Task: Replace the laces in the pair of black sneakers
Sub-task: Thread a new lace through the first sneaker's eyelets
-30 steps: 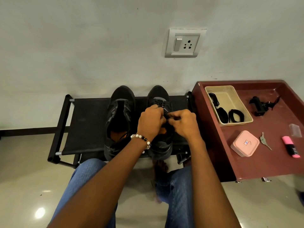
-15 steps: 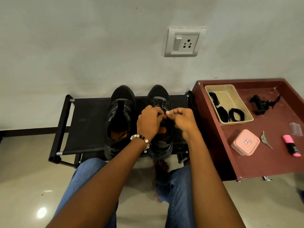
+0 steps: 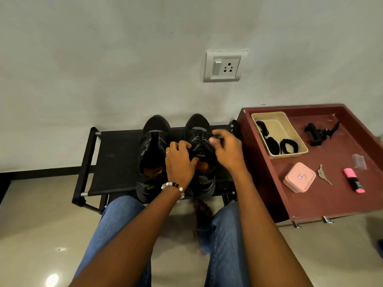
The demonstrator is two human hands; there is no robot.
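The pair of black mesh sneakers sits toes toward the wall on the low black fabric-topped surface (image 3: 116, 160); the left black sneaker (image 3: 154, 154) looks unlaced with its tongue open, while the right black sneaker (image 3: 200, 150) is the one being worked. The left hand (image 3: 181, 162) curls down over the near part of that shoe's tongue, gripping and steadying it. The right hand (image 3: 227, 151) is raised just right of the eyelets with thumb and fingers pinched on a thin black lace (image 3: 216, 138), drawing it outward. To do this well, I judge the left hand should keep the shoe pinned so it does not slide, and the pull should run straight along the eyelet row, easing slack through one crossing at a time. More black coiled laces (image 3: 288, 146) lie in the beige plastic tray (image 3: 269, 116) on the maroon side surface (image 3: 323, 199), well right
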